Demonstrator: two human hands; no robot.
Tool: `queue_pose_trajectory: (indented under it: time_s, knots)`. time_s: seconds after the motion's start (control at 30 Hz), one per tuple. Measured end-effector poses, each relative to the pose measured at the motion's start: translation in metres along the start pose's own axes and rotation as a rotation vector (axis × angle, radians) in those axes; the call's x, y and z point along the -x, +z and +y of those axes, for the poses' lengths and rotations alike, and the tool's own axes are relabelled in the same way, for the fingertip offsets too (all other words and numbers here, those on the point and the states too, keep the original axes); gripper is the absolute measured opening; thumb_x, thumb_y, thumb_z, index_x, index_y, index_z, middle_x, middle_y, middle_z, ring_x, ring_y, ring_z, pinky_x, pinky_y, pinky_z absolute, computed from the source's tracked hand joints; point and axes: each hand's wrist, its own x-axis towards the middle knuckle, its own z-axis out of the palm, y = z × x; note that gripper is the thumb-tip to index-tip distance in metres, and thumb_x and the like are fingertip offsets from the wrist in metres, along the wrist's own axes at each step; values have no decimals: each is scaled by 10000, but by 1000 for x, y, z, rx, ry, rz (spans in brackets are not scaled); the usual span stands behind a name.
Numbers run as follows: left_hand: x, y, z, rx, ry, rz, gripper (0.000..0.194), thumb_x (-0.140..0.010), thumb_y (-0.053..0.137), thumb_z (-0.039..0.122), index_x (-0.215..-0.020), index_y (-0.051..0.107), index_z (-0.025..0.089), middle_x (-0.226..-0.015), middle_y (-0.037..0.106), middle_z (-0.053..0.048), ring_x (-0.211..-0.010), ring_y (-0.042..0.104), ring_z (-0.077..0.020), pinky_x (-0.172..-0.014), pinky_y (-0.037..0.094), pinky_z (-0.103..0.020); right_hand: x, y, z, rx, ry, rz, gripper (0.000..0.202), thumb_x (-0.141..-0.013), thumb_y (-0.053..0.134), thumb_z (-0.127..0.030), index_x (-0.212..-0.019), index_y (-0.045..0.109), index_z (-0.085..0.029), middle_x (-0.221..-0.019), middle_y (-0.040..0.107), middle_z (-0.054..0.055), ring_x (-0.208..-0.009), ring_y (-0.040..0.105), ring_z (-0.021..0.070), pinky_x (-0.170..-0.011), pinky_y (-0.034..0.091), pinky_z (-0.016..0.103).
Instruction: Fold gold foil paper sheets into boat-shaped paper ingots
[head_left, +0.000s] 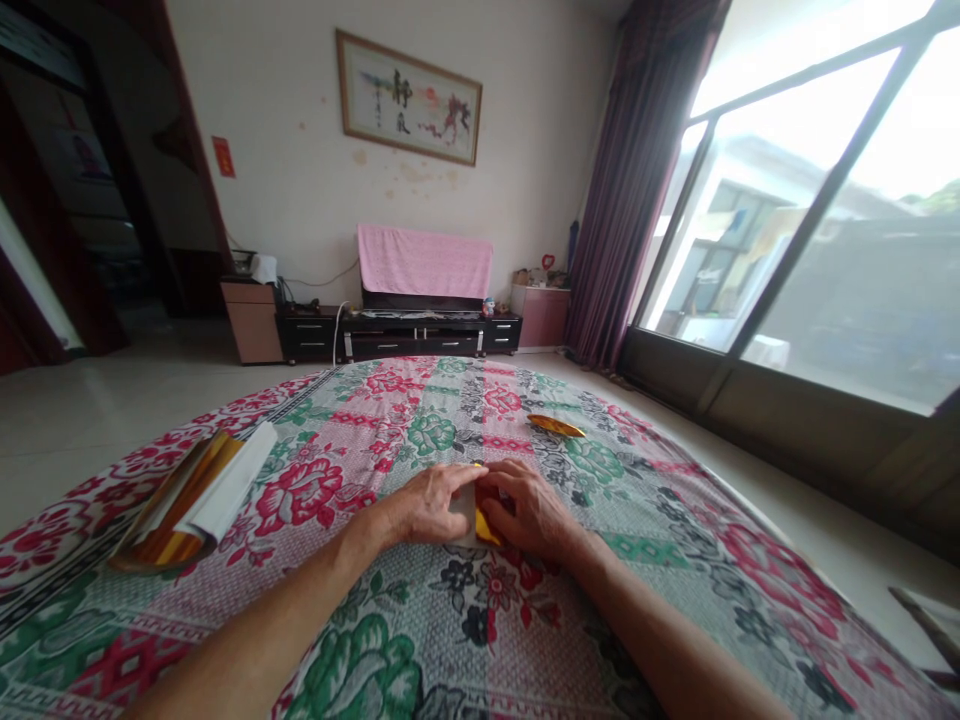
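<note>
A small piece of gold paper (486, 527) with a pale side showing lies on the cloth-covered table, between my two hands. My left hand (431, 507) holds its left part, thumb and fingers closed against the paper. From the other side my right hand (529, 510) grips the gold part with bent fingers. The fingertips of both hands meet at the paper's far edge, and part of the paper is hidden beneath them. Beyond my right hand rests a folded gold paper ingot (555, 426), pointed at both ends.
To the left lies a curled stack of gold and white paper sheets (196, 498). A floral tablecloth (367, 660) covers the round table. Past it stand a low black TV cabinet (416, 340) and a screen under a pink cloth (425, 262). Windows are on the right.
</note>
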Motion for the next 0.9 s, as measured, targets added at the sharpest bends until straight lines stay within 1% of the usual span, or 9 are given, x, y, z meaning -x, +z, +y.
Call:
queue_pose_trajectory:
  time_s: [0.17, 0.43, 0.63, 0.73, 0.9]
  knots:
    - [0, -2, 3, -1, -18, -8, 650, -606, 496, 156, -1256, 497, 166, -1210, 579, -92, -1028, 555, -216, -925, 429, -327, 0, 0, 0, 6, -5, -10, 160, -776, 501, -136, -888, 605, -186, -908, 602, 40, -861, 537, 156, -848, 413, 314]
    - [-2, 4, -2, -24, -29, 24, 604, -652, 457, 139, -1251, 499, 190, -1221, 580, -48, -1074, 536, -190, -962, 392, -300, 0, -2, -2, 25, -14, -23, 136, -770, 510, -157, -879, 589, -179, -899, 593, 49, -848, 536, 164, -814, 424, 328]
    - [-2, 5, 1, -41, -68, 38, 570, -693, 461, 172, -1262, 489, 190, -1209, 588, -50, -1027, 552, -182, -930, 408, -290, 1, -6, -3, 42, -38, -63, 156, -749, 561, -215, -900, 584, -179, -929, 583, 51, -861, 522, 167, -810, 421, 330]
    - [-3, 8, 1, -38, -91, 45, 573, -705, 468, 198, -1278, 473, 193, -1235, 568, -49, -1050, 534, -192, -943, 394, -302, 1, -7, -3, 52, -37, -73, 171, -755, 568, -246, -912, 577, -180, -935, 574, 51, -852, 513, 165, -805, 418, 331]
    - [-3, 11, 0, -37, -92, 50, 581, -705, 486, 236, -1283, 470, 180, -1230, 562, -74, -1054, 529, -219, -947, 384, -325, 1, -10, -3, 66, -34, -99, 158, -732, 597, -271, -854, 556, -180, -879, 550, 38, -825, 493, 163, -774, 418, 320]
